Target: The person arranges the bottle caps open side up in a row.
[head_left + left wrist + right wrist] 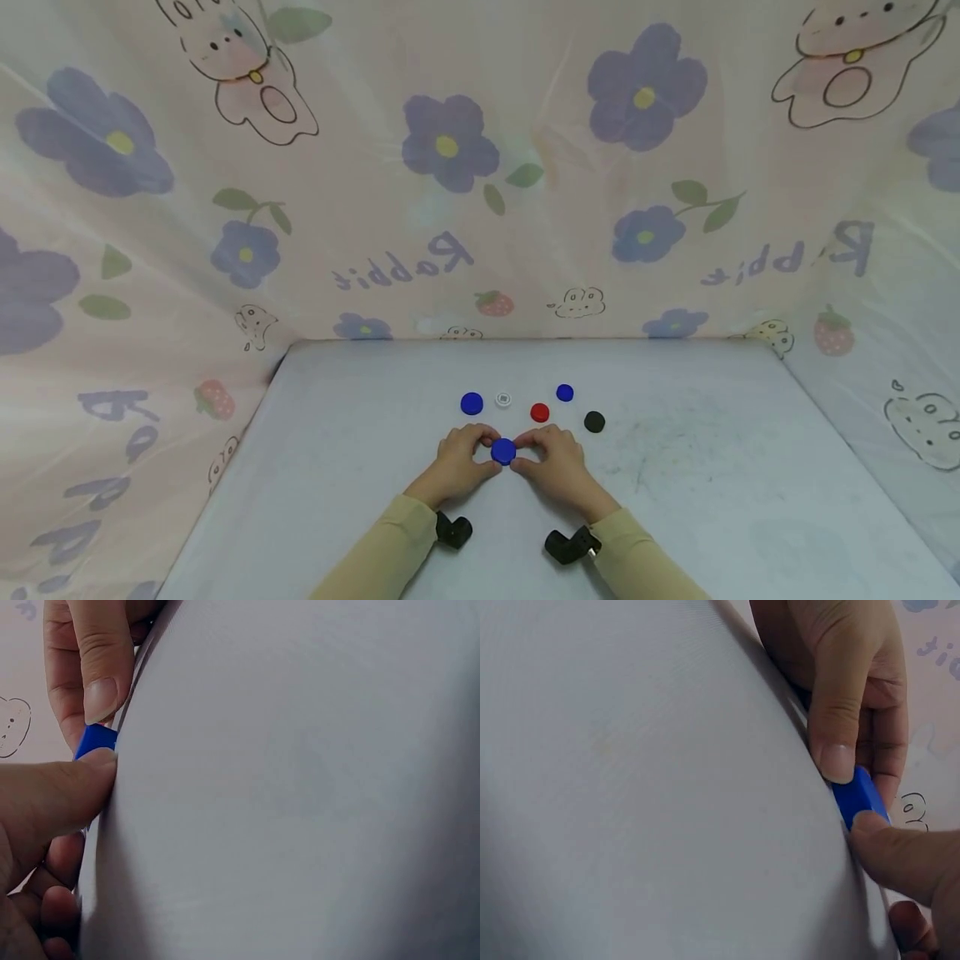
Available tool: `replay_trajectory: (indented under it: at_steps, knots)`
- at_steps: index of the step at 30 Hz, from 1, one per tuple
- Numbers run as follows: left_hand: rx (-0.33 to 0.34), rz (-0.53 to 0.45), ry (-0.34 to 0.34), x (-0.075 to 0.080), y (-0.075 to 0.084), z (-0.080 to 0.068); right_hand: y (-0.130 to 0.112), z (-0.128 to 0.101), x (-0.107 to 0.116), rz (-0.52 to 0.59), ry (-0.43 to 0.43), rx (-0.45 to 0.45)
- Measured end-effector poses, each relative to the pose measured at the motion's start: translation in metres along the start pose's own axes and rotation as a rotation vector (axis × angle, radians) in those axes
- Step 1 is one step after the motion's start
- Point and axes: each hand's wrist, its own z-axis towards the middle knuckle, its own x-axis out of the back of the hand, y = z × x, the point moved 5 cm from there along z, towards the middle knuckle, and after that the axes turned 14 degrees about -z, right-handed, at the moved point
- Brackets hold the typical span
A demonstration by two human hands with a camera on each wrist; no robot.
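Note:
Between my two hands is a small, thick blue disc (503, 452), low over the front middle of the white table. My left hand (461, 460) pinches its left side with thumb and fingers. On the opposite side, my right hand (557, 463) grips it the same way. The left wrist view shows the side of the blue disc (96, 739) between both thumbs. From the right wrist, the rim of the blue disc (857, 796) shows between the thumb tips, while most of the other fingertips are hidden behind it.
Behind the hands lie another blue disc (472, 403), a white disc (503, 400) with a ringed face, a red disc (540, 412), a smaller blue disc (565, 392) and a black disc (595, 422). A printed curtain (525, 242) stands around the white table (360, 417).

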Motion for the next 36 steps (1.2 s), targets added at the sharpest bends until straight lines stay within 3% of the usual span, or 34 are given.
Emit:
replay_trajectory:
  at_steps: [11, 16, 24, 36]
  knots:
    - [-0.002, -0.043, 0.003, 0.001, 0.0, 0.0, -0.001, -0.001, 0.005, 0.025, 0.001, 0.007]
    - [0.015, -0.094, -0.023, 0.003, -0.005, -0.002, -0.002, -0.001, 0.007, 0.084, -0.05, -0.024]
    - [-0.022, -0.252, -0.041, 0.015, -0.002, -0.006, -0.018, -0.004, 0.01, 0.294, -0.115, 0.066]
    - [-0.021, -0.305, -0.014, 0.033, 0.008, -0.021, -0.035, -0.004, 0.003, 0.33, -0.082, 0.067]
